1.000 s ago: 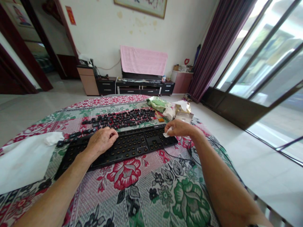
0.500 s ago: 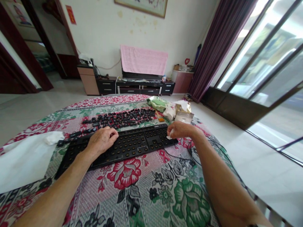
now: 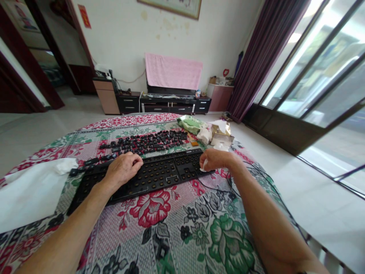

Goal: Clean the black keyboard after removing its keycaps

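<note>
A black computer keyboard [image 3: 155,173] with its keycaps off lies slanted across the flowered tablecloth. My left hand [image 3: 122,168] rests on its left half, fingers curled at the back edge and holding it; the fingertips are partly hidden. At the keyboard's right end, my right hand [image 3: 213,159] pinches a crumpled white wipe [image 3: 204,166] against the number-pad area. Behind the keyboard lie many loose black keycaps [image 3: 148,142]. A small brush [image 3: 193,140] with orange-brown bristles is beside them on the right.
A green wipes packet [image 3: 191,124] and crumpled white tissue [image 3: 204,134] lie at the back right, near an opened box [image 3: 222,137]. White cloth or paper [image 3: 30,194] covers the table's left side. The black cable [image 3: 256,173] runs over the right edge.
My right hand has shifted slightly toward me and to the left, with the wipe moving along the keyboard's right end. My left hand stays in place.
</note>
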Demonstrator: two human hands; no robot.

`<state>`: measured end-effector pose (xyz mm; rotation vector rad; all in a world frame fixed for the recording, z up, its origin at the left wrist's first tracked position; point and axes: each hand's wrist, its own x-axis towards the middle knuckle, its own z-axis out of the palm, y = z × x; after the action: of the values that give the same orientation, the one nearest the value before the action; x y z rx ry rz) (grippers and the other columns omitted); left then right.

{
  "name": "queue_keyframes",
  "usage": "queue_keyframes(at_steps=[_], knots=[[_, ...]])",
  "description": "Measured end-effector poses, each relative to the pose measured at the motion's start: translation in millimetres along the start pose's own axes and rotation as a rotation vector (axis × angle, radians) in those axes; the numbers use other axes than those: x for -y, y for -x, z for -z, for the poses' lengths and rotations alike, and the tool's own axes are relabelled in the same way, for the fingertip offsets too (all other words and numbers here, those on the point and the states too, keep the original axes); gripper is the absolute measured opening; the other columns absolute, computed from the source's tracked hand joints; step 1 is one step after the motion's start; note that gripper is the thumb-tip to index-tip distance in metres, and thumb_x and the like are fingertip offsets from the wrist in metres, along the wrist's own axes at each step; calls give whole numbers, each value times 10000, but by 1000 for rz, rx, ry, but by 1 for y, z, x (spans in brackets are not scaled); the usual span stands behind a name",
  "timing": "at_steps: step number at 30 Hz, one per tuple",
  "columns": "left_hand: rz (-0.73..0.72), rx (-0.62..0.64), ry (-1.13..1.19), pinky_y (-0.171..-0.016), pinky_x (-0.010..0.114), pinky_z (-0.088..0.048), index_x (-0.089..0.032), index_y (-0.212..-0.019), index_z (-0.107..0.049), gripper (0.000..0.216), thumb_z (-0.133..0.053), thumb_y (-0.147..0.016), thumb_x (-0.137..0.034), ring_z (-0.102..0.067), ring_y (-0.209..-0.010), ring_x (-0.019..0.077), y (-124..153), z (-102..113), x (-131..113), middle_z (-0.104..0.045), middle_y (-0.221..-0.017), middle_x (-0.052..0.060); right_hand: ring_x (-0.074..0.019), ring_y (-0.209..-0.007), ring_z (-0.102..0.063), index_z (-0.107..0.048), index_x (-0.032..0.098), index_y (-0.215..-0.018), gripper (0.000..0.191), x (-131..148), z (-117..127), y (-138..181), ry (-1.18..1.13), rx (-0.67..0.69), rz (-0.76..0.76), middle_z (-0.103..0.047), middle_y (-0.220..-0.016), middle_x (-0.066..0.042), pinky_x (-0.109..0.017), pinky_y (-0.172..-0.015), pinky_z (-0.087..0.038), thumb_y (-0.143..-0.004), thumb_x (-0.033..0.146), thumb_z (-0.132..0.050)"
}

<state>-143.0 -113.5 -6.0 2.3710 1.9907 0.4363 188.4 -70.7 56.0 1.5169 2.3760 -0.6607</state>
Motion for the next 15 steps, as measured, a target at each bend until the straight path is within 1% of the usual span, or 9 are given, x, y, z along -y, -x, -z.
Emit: queue_keyframes(at_steps=[2,4,10,11,13,15], knots=[[6,1,-7,-694,270,-377,-216,-793,-630,258,-401,-805,-334,-563,-757,170,0,0,0,-585,-777,25,-94,-514,-438,-674,162,-738,222,-3,3,3,-3,3,-20,-547,-580,13,-211,-471,-334,-575,185,-524],[3,3,-8,-696,270,-377,-216,-794,-629,253,-405,-805,-333,-563,-755,168,-1,-1,0,-585,-778,23,-92,-517,-433,-673,163,-738,215,-2,5,5,-27,2,-5,-544,-581,16,-212,-479,-336,-583,196,-528],[-8,8,1,-704,268,-382,-215,-808,-634,257,-410,-804,-342,-564,-755,166,-2,-3,4,-590,-786,23,-86,-531,-453,-676,180,-794,228,5,-1,1,-91,41,140,-575,-622,15,-206,-510,-361,-606,216,-553],[-8,7,1,-703,269,-382,-216,-808,-635,257,-411,-804,-342,-565,-756,166,-2,-3,4,-591,-787,23,-85,-524,-450,-676,179,-785,223,4,-1,0,-83,49,134,-573,-616,16,-205,-504,-358,-603,208,-551],[-5,5,1,-701,269,-383,-216,-806,-636,255,-412,-804,-338,-566,-753,164,-2,-3,4,-592,-787,23,-86,-504,-440,-675,172,-755,209,1,-1,0,-42,50,69,-560,-588,16,-206,-480,-343,-594,190,-543],[-2,5,-2,-693,270,-385,-215,-801,-639,257,-413,-802,-337,-567,-748,165,-2,-2,3,-591,-776,24,-91,-501,-444,-675,162,-733,200,-4,2,3,7,5,-10,-557,-573,11,-208,-471,-333,-586,171,-540]])
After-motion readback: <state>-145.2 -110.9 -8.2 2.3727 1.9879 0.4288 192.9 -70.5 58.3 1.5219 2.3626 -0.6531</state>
